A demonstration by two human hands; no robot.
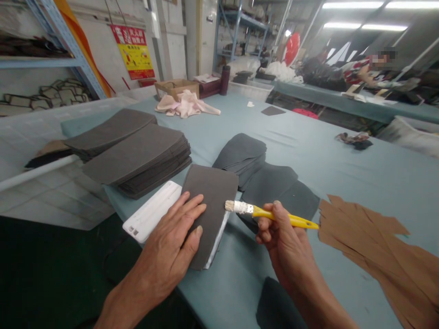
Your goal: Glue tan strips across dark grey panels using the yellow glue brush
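My left hand [174, 237] lies spread on a dark grey rectangular panel [212, 192], pressing it near its left side. A white substance coats the panel's lower right edge. Between the thumb and fingers of my right hand [281, 233] is a yellow-handled paintbrush [262, 212]. Its bristles, with white on the ferrule, are at the panel's right edge; I cannot tell whether they touch. Partly under the panel and my left hand is a white flat plate [151, 212]. Fanned dark sheets [270, 183] lie just beyond the brush.
Stacks of dark grey panels [137, 151] stand at the left. Brown strips [370, 237] spread over the teal table [308, 146] at the right. Farther back are a pink cloth [188, 104], a cardboard box [176, 87] and a dark bottle [224, 80]. Another person [363, 71] works at a far table.
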